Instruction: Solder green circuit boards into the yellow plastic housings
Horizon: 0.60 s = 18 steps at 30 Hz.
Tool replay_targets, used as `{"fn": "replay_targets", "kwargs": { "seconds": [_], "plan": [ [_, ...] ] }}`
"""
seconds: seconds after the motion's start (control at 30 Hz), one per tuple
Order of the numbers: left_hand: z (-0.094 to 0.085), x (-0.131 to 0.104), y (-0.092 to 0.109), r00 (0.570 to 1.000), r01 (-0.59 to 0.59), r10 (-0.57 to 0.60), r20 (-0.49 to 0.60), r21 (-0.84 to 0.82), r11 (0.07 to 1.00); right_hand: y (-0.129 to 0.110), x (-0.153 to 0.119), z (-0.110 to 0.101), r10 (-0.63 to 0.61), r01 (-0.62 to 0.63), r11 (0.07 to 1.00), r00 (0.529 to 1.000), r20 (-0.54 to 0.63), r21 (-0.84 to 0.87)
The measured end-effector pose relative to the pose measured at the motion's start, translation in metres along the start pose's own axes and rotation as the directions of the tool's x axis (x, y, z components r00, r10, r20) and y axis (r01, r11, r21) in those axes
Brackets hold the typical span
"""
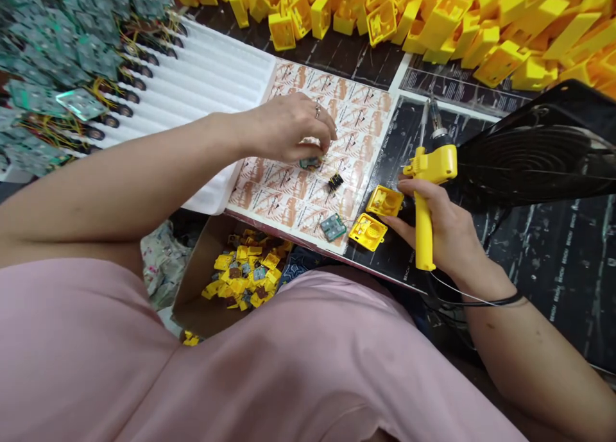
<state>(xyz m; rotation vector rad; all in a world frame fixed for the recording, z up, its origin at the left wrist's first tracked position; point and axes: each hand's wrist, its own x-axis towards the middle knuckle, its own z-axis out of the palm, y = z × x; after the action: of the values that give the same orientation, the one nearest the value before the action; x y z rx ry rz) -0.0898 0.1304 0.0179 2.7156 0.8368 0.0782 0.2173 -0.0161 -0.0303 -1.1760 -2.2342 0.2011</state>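
My left hand (pixel 298 131) is over the patterned sheet (pixel 366 118), fingers bent down around a small green circuit board (pixel 309 163); the fingertips partly hide it. Just to the right lies a small black part (pixel 335 182) with yellowish bits. A grey-green module (pixel 333 227) rests near the sheet's front corner. In my right hand (pixel 445 227) is a yellow soldering gun (pixel 423 204), its tip pointing away from me. The thumb and a finger of that hand also reach an open yellow case half (pixel 385 201). Another yellow case half (pixel 368 231) sits just in front.
Yellow cases (pixel 443 25) are heaped along the back. Many wired grey-green modules (pixel 81 51) pile up at left beside a white ridged tray (pixel 202 102). A black fan (pixel 543 147) stands at right. Below the table edge, a cardboard box (pixel 192 301) holds small parts.
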Motion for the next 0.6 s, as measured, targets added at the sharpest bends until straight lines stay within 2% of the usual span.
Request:
{"fn": "replay_targets", "kwargs": {
  "seconds": [0.17,0.37,0.47,0.6],
  "plan": [
    [-0.015,-0.005,0.016,0.989,0.13,-0.146,-0.039,-0.276,0.952,-0.006,0.005,0.001,0.043,-0.043,0.999,0.999,-0.028,0.005],
    [-0.017,-0.002,0.031,0.937,0.326,-0.343,0.069,-0.525,0.786,-0.008,0.0,0.009,-0.019,0.018,0.999,1.0,0.01,0.026],
    [-0.016,-0.001,0.041,0.943,0.312,-0.323,0.08,-0.55,0.775,-0.017,-0.007,-0.001,-0.025,0.026,0.999,0.999,-0.039,0.032],
    [-0.001,-0.001,0.063,0.977,0.2,-0.21,0.024,-0.435,0.878,-0.03,-0.022,-0.024,0.03,-0.022,0.999,0.972,-0.233,0.039]
  ]
}}
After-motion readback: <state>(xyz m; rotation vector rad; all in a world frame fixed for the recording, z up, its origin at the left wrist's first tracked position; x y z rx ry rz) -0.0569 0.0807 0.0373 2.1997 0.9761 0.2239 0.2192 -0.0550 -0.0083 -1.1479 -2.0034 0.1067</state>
